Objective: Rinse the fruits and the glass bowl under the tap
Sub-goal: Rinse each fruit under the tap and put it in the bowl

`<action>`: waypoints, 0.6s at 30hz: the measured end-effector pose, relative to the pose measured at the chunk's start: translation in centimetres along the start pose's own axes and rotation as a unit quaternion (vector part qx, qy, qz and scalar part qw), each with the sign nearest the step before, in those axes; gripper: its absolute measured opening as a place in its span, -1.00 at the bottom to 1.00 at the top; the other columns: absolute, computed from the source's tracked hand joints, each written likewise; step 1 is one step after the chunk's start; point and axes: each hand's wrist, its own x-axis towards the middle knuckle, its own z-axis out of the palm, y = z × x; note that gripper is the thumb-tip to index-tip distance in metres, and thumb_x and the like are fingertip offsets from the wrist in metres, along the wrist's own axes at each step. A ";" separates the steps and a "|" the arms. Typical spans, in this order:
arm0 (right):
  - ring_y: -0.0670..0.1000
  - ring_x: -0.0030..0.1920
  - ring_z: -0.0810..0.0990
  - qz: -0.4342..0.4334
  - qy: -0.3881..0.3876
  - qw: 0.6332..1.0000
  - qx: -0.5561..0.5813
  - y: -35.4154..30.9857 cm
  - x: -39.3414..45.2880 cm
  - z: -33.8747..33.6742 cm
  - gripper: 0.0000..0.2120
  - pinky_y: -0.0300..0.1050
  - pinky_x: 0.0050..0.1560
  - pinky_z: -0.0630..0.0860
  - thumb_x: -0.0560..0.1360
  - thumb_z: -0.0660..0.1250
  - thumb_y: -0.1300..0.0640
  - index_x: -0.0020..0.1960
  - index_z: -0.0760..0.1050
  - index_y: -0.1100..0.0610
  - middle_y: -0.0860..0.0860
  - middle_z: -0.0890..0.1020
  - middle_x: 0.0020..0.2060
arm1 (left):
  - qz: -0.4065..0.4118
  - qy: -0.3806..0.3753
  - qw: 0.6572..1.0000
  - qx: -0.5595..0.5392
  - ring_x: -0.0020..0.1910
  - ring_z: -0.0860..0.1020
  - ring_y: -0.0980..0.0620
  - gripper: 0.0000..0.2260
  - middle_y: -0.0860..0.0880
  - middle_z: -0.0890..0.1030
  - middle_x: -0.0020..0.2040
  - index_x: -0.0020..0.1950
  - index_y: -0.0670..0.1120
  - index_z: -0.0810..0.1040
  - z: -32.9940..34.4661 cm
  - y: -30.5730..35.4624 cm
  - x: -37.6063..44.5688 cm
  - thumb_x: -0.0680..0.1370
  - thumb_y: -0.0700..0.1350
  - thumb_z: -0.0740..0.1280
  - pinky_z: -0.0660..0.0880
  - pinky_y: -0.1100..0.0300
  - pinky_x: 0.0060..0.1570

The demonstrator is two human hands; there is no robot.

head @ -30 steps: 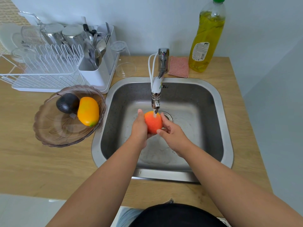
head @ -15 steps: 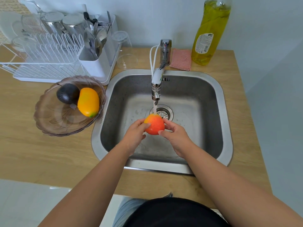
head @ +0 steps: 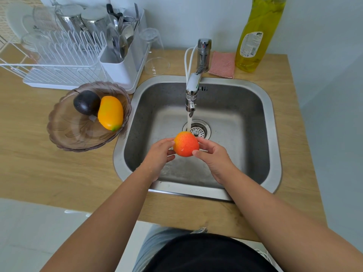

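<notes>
An orange-red fruit (head: pixel 186 144), wet with drops, is held over the steel sink (head: pixel 274 122) between my left hand (head: pixel 160 154) and my right hand (head: pixel 213 154). Water runs from the tap (head: pixel 193 85) and falls just behind the fruit's top edge. On the counter left of the sink stands the smoky glass bowl (head: pixel 74 132). It holds a yellow mango (head: pixel 110 112) and a dark purple fruit (head: pixel 86 102), which touch each other.
A white dish rack (head: pixel 64 61) with cups, glasses and cutlery stands at the back left. A clear glass (head: pixel 154 50) sits beside it. A pink sponge (head: pixel 223 64) and a yellow dish soap bottle (head: pixel 257 34) stand behind the sink. The wooden counter (head: pixel 39 169) ends right of the sink.
The fruit and both hands have dropped lower and nearer to me, away from the spout. My fingers have shifted around the fruit, turning it. The bowl and its fruits have not moved.
</notes>
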 end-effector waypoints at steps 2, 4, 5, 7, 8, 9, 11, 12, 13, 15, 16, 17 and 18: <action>-0.06 0.13 0.60 0.000 -0.002 1.000 0.002 -0.1 -0.1 0.0 -0.52 -0.22 0.08 0.47 0.43 0.45 0.34 0.29 0.53 0.05 0.00 0.64 0.13 | -0.001 0.005 1.000 0.004 0.18 0.60 -0.05 -0.70 -0.09 0.59 0.22 0.36 -0.08 0.54 0.1 0.1 -0.1 0.69 -0.03 0.20 0.53 0.03 0.27; -0.04 0.13 0.60 0.000 -0.006 1.000 0.005 -0.1 -0.1 0.1 -0.55 -0.22 0.08 0.47 0.43 0.44 0.34 0.25 0.54 0.01 0.02 0.64 0.12 | -0.002 0.009 1.000 0.009 0.16 0.60 -0.04 -0.72 -0.08 0.59 0.21 0.34 -0.07 0.54 0.1 0.1 -0.2 0.69 -0.03 0.19 0.54 0.08 0.22; -0.02 0.14 0.60 0.001 -0.007 1.000 0.007 -0.1 -0.1 0.1 -0.57 -0.20 0.09 0.48 0.43 0.44 0.34 0.22 0.55 -0.01 0.03 0.65 0.12 | -0.004 0.013 1.000 0.010 0.15 0.60 -0.04 -0.72 -0.08 0.59 0.20 0.32 -0.07 0.55 0.1 0.2 -0.3 0.69 -0.03 0.19 0.54 0.09 0.21; 0.02 0.13 0.60 0.010 -0.008 1.000 0.015 -0.1 -0.1 0.1 -0.60 -0.13 0.15 0.51 0.44 0.45 0.32 0.22 0.55 0.01 0.06 0.66 0.10 | -0.006 0.023 1.000 0.013 0.12 0.60 -0.04 -0.75 -0.08 0.59 0.18 0.26 -0.06 0.57 0.1 0.3 -0.5 0.68 -0.03 0.19 0.55 0.09 0.19; 0.02 0.11 0.61 0.016 -0.011 1.000 0.017 -0.1 -0.2 0.2 -0.60 -0.12 0.16 0.52 0.44 0.45 0.31 0.24 0.55 0.05 0.08 0.67 0.10 | -0.005 0.028 0.999 0.018 0.10 0.60 -0.03 -0.78 -0.07 0.59 0.15 0.21 -0.04 0.57 0.1 0.4 -0.7 0.68 -0.03 0.19 0.55 0.09 0.17; 0.02 0.08 0.61 0.022 -0.014 0.999 0.018 -0.2 -0.3 0.3 -0.59 -0.12 0.14 0.54 0.44 0.45 0.31 0.26 0.54 0.09 0.09 0.67 0.09 | -0.004 0.032 0.999 0.023 0.08 0.61 -0.02 -0.81 -0.06 0.59 0.13 0.14 -0.02 0.58 0.0 0.5 -1.0 0.68 -0.02 0.19 0.55 0.09 0.15; 0.01 0.02 0.63 0.036 -0.018 0.999 0.022 -0.1 -0.5 0.7 -0.58 -0.18 0.00 0.56 0.43 0.46 0.31 0.27 0.53 0.17 0.14 0.67 0.08 | -0.004 0.041 0.999 0.033 0.07 0.61 -0.02 -0.84 -0.04 0.59 0.09 0.05 0.03 0.57 -0.5 0.7 -1.6 0.68 -0.02 0.19 0.57 0.09 0.12; 0.01 -0.02 0.64 0.045 -0.015 0.998 0.029 -0.1 -0.6 1.0 -0.58 -0.21 -0.07 0.56 0.43 0.47 0.31 0.27 0.53 0.20 0.16 0.67 0.07 | -0.005 0.046 0.998 0.038 0.08 0.60 -0.04 -0.84 -0.04 0.59 0.09 0.03 0.03 0.57 -0.8 0.8 -2.0 0.68 -0.02 0.20 0.58 0.08 0.10; 0.02 -0.06 0.65 0.053 -0.009 0.998 0.039 -0.1 -0.8 1.4 -0.59 -0.23 -0.11 0.57 0.42 0.47 0.31 0.25 0.53 0.22 0.17 0.67 0.06 | -0.001 0.052 0.998 0.045 0.09 0.60 -0.05 -0.85 -0.04 0.59 0.09 0.03 0.02 0.57 -1.2 0.9 -2.3 0.67 -0.02 0.22 0.59 0.07 0.08; 0.04 -0.09 0.66 0.062 0.005 0.997 0.054 -0.1 -1.0 2.4 -0.61 -0.22 -0.09 0.60 0.42 0.48 0.32 0.22 0.53 0.25 0.18 0.67 0.04 | 0.018 0.067 0.995 0.066 0.09 0.61 -0.06 -0.86 -0.03 0.60 0.09 0.04 0.01 0.59 -2.2 1.2 -3.0 0.65 -0.01 0.26 0.62 0.06 0.04; 0.05 -0.08 0.66 0.060 0.007 0.997 0.058 -0.2 -1.0 2.9 -0.63 -0.20 -0.06 0.61 0.42 0.47 0.32 0.21 0.54 0.25 0.17 0.67 0.03 | 0.031 0.076 0.993 0.079 0.09 0.61 -0.05 -0.87 -0.03 0.60 0.09 0.05 0.02 0.59 -2.8 1.5 -3.3 0.64 0.00 0.27 0.63 0.04 0.03; 0.05 -0.06 0.66 0.053 0.004 0.997 0.059 -0.5 -1.1 3.6 -0.66 -0.18 -0.03 0.61 0.43 0.46 0.32 0.19 0.55 0.24 0.17 0.67 0.02 | 0.047 0.086 0.991 0.088 0.08 0.62 -0.03 -0.88 -0.02 0.61 0.09 0.07 0.03 0.59 -3.4 1.8 -3.6 0.63 0.01 0.29 0.64 0.01 0.03; 0.05 -0.04 0.66 0.041 -0.003 0.997 0.058 -0.8 -1.2 4.3 -0.69 -0.16 0.00 0.61 0.43 0.46 0.32 0.16 0.56 0.21 0.17 0.67 0.03 | 0.065 0.094 0.989 0.094 0.08 0.62 -0.02 -0.88 -0.02 0.62 0.08 0.07 0.04 0.59 -4.0 2.3 -4.0 0.62 0.01 0.29 0.64 -0.01 0.03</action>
